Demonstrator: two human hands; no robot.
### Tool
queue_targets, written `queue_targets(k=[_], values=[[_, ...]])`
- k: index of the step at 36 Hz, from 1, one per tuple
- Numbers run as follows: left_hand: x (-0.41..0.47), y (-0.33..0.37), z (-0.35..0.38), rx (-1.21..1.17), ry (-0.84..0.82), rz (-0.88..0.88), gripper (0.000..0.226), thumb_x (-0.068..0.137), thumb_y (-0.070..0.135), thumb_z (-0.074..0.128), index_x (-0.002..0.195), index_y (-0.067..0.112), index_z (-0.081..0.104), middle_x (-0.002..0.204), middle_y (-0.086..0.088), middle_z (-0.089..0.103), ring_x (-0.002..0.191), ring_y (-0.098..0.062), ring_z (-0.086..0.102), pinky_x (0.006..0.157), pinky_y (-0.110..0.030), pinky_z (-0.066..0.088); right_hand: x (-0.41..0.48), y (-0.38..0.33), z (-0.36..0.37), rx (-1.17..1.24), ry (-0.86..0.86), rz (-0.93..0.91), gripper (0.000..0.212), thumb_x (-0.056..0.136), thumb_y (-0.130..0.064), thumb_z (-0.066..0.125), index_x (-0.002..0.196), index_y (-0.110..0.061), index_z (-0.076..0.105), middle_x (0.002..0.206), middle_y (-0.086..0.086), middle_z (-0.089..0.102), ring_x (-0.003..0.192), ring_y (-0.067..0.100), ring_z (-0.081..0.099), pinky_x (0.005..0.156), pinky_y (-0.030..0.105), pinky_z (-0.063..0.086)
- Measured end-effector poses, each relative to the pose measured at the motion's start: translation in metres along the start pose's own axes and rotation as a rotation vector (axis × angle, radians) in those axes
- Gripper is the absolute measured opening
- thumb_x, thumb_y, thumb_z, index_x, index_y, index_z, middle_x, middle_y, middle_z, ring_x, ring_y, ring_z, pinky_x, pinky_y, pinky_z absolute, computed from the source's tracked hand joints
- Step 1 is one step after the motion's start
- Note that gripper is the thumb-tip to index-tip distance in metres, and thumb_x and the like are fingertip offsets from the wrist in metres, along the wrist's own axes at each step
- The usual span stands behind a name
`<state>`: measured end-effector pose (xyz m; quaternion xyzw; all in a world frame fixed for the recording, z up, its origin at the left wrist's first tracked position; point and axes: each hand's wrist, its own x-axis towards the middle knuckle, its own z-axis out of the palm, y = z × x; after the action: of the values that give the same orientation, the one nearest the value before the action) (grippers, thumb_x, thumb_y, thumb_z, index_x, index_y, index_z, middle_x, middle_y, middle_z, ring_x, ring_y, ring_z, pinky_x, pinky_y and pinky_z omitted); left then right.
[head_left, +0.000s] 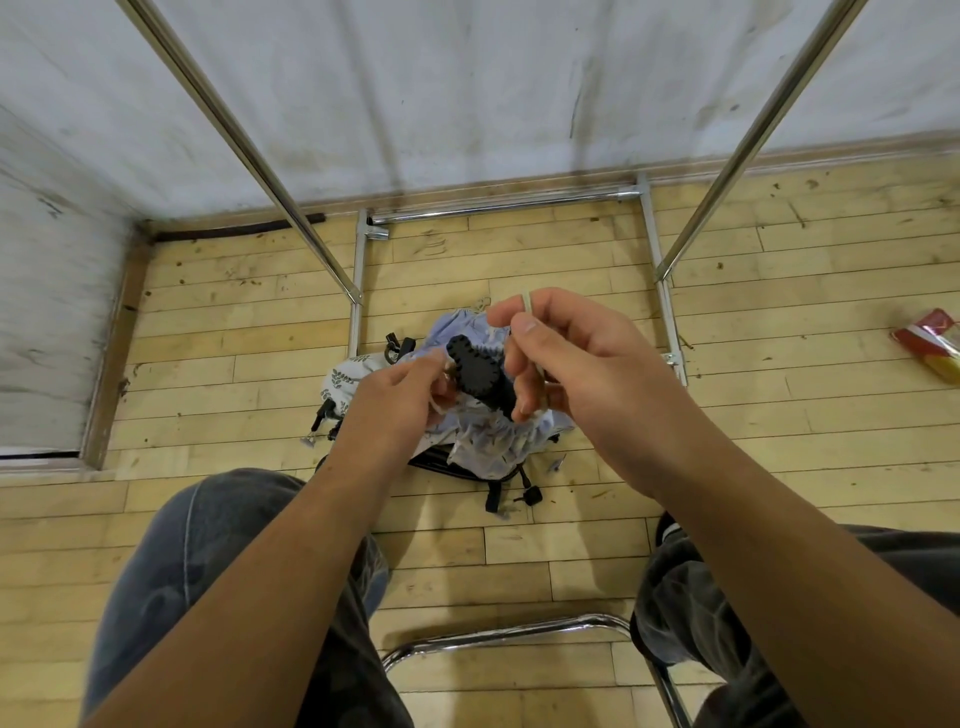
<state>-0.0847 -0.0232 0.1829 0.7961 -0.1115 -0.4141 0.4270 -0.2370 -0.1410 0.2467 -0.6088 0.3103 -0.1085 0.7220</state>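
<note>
Between the fingers (519, 374): black round plastic part (475, 371), its rim marked with pale notches. Above the fingers: cream plastic strip (528, 302). Beneath the fingers: crumpled cloth (488, 441), pale lavender-blue with dark specks, its left portion white with green leaf print. Far right of the fingers: red-and-yellow packet (930, 345). Wooden plank floor (571, 545): light yellow.

Red packet (930, 345) cut by the right edge — black part (475, 371) half hidden by right hand (587, 364).

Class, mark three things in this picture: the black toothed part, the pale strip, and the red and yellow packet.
black toothed part (475, 366): head view, its ridged top face.
pale strip (528, 303): head view, its free upper end.
red and yellow packet (930, 347): head view, its middle.
</note>
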Motion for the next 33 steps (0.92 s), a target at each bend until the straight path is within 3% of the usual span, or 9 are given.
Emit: queue_targets(k=[4,7,10,12,17,21,25,31,33], values=[[-0.004,0.001,0.001,-0.001,-0.028,0.068,0.049,0.096,0.058,0.061,0.078,0.014,0.072,0.072,0.002,0.070,0.078,-0.022,0.068,0.097,-0.055,0.056,0.001,0.001,0.001,-0.022,-0.025,0.025,0.022,0.110,-0.023,0.048,0.115,-0.023,0.069,0.086,-0.001,0.065,0.069,0.018,0.064,0.079,0.036,0.059],[-0.006,0.003,0.001,0.031,-0.082,0.122,0.054,0.092,0.052,0.069,0.086,0.000,0.058,0.072,-0.010,0.062,0.075,-0.023,0.061,0.093,-0.060,0.056,0.000,0.000,0.003,-0.025,-0.052,0.036,0.022,0.109,-0.021,0.047,0.118,-0.023,0.068,0.087,-0.002,0.068,0.072,0.017,0.067,0.076,0.029,0.061],[-0.008,0.004,0.001,0.096,-0.114,0.157,0.060,0.086,0.050,0.075,0.085,-0.001,0.045,0.075,-0.015,0.046,0.068,-0.023,0.044,0.070,-0.044,0.050,0.000,0.000,0.004,-0.038,-0.079,0.047,0.023,0.110,-0.020,0.046,0.119,-0.023,0.067,0.091,-0.003,0.073,0.078,0.017,0.070,0.082,0.035,0.063],[-0.008,0.004,0.002,0.137,-0.105,0.172,0.053,0.089,0.040,0.074,0.086,-0.002,0.043,0.076,-0.007,0.044,0.069,-0.020,0.039,0.068,-0.039,0.040,-0.001,0.000,0.004,-0.046,-0.092,0.056,0.023,0.110,-0.020,0.046,0.120,-0.023,0.066,0.095,-0.003,0.075,0.084,0.018,0.071,0.086,0.039,0.062],[-0.009,0.002,0.002,0.245,-0.073,0.213,0.032,0.091,0.028,0.074,0.084,0.008,0.051,0.073,-0.009,0.045,0.062,-0.013,0.039,0.057,-0.023,0.040,0.000,0.002,0.006,-0.102,-0.122,0.078,0.023,0.110,-0.024,0.046,0.123,-0.025,0.065,0.108,-0.008,0.076,0.097,0.012,0.072,0.088,0.036,0.061],[-0.014,0.004,0.005,0.190,-0.092,0.239,0.030,0.088,0.031,0.075,0.100,0.006,0.063,0.092,-0.023,0.064,0.072,-0.023,0.058,0.069,-0.037,0.052,0.001,0.006,0.007,-0.139,-0.101,0.102,0.022,0.108,-0.028,0.049,0.124,-0.028,0.065,0.113,-0.008,0.075,0.102,0.008,0.071,0.091,0.035,0.061],[-0.015,0.007,0.004,0.115,-0.080,0.255,0.010,0.094,0.023,0.071,0.103,0.019,0.069,0.090,-0.004,0.071,0.081,-0.014,0.068,0.076,-0.030,0.056,0.002,0.008,0.006,-0.197,-0.082,0.105,0.021,0.107,-0.035,0.053,0.122,-0.038,0.065,0.113,-0.013,0.070,0.101,0.004,0.070,0.093,0.037,0.061],[-0.020,0.011,0.002,0.069,-0.136,0.332,0.021,0.097,0.021,0.069,0.115,0.030,0.072,0.106,0.008,0.077,0.104,-0.009,0.071,0.096,-0.038,0.056,-0.001,0.009,0.009,-0.192,-0.159,0.126,0.030,0.108,-0.031,0.051,0.135,-0.039,0.061,0.115,-0.017,0.072,0.109,-0.009,0.065,0.099,0.023,0.054],[-0.021,0.010,0.003,0.122,-0.142,0.379,0.024,0.095,0.028,0.069,0.118,0.036,0.071,0.111,0.011,0.074,0.108,-0.005,0.069,0.097,-0.037,0.055,-0.002,0.009,0.011,-0.176,-0.185,0.130,0.028,0.109,-0.027,0.050,0.129,-0.044,0.062,0.112,-0.027,0.071,0.109,-0.014,0.062,0.095,0.012,0.051]])
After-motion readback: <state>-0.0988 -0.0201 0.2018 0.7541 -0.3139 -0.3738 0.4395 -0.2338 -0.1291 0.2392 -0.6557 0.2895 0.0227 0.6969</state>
